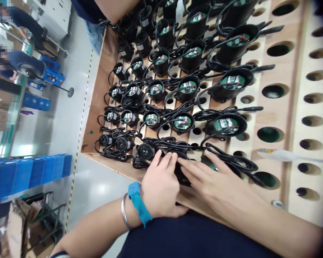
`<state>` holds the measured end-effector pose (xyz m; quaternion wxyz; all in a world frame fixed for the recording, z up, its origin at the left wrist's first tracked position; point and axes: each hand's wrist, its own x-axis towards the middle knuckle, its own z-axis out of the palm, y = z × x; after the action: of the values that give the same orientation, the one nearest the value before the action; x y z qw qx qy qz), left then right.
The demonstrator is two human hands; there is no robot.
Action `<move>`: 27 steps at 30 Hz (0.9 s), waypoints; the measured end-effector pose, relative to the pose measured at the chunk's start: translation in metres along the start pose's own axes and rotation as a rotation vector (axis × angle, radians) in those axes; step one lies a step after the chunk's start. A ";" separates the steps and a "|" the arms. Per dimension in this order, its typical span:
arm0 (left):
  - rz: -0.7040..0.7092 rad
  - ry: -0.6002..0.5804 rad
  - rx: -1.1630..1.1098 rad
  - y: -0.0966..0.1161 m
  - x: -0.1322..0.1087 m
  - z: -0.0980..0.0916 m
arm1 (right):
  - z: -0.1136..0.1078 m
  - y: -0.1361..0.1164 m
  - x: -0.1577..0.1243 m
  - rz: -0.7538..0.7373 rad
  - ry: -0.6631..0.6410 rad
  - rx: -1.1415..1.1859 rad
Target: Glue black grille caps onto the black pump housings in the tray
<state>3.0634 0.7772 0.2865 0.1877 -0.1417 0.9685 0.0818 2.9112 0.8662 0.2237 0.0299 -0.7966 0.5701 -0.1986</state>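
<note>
My left hand (163,184), with a blue band and a silver bangle at its wrist, reaches over the near row of black round housings. Its fingers are stretched out over a black housing (179,154), and its thumb stands apart from them. My right hand (208,179) comes in from the right, fingers extended onto the same housing, which is mostly hidden under both hands. Just left sits a housing with a black slotted cover (144,152). Behind the hands, an uncovered housing shows a green circuit board (182,122). A coiled black cable (231,157) lies beyond my right hand.
A wooden crate (95,107) holds rows of housings and cables on boards with round holes (270,134). A white plastic strip (290,156) lies at the right. Another person's arm (115,9) is at the far side. Blue bins (29,175) and co-workers (24,64) are at left.
</note>
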 end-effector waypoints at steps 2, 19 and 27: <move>-0.060 0.007 -0.080 -0.005 -0.007 0.001 | -0.002 0.005 -0.002 0.013 0.009 -0.004; -0.064 0.155 0.213 0.008 -0.009 0.020 | 0.012 -0.002 -0.008 -0.060 0.007 0.016; 0.080 0.183 0.290 0.007 0.010 0.011 | 0.000 -0.002 -0.001 -0.118 -0.077 -0.034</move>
<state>3.0560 0.7840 0.2736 0.1139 -0.0812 0.9881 -0.0645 2.9129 0.8675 0.2238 0.0264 -0.8362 0.5241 -0.1594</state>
